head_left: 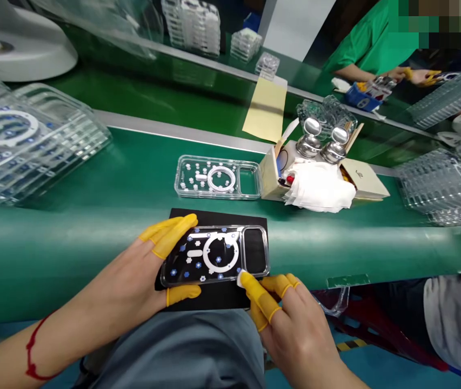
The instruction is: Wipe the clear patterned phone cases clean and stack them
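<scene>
One clear phone case [214, 255] sits in the left hand [120, 275], right hand [295, 329] pinching one white wipe [239, 279].

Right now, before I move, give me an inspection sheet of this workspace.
Surface: green conveyor belt with a black rectangular mat on it.
Job's things: clear plastic phone case with white ring and blue flowers on the mat; a matching clear case beyond it.
Clutter: stacked clear cases; cardboard box with white wipes and two steel-capped bottles.
Hands: left hand holds the case's end; right hand touches its lower edge.
Cables: nothing seen.
Surroundings: person in green top beyond the belt.
</scene>
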Action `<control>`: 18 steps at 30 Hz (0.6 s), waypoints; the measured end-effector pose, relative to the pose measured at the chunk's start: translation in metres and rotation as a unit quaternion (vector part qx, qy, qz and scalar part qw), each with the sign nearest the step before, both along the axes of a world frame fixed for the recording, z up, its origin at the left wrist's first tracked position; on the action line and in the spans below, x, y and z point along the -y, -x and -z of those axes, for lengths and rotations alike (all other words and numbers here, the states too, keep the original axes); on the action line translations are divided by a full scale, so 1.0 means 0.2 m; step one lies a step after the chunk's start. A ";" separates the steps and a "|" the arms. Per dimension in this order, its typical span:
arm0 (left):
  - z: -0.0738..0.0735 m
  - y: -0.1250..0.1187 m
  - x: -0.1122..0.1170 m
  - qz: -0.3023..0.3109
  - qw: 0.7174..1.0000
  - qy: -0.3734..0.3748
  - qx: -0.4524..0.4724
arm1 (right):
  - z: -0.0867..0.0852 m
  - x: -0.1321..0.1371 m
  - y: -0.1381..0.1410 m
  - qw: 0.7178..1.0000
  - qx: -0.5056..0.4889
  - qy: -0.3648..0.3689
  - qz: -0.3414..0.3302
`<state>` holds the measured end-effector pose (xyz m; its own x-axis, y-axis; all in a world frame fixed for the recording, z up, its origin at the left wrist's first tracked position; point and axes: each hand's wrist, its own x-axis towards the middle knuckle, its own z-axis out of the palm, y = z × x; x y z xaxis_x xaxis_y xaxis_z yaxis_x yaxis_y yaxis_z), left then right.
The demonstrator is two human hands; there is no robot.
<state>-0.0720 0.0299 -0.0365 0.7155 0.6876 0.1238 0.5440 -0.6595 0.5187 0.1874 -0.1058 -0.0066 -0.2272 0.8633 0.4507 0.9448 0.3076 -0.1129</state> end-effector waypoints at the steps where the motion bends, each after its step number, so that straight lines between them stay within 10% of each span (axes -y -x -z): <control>1: 0.00 0.00 0.00 -0.003 1.000 0.003 -0.001 | -0.01 0.02 -0.02 1.000 -0.008 0.012 0.000; 6: 0.00 0.01 0.00 -0.008 1.000 0.012 -0.003 | -0.11 0.05 -0.17 0.982 -0.167 0.090 0.009; 18: -0.05 0.11 0.06 -0.032 0.996 0.004 0.079 | -0.05 -0.03 -0.25 0.960 -0.253 0.008 0.122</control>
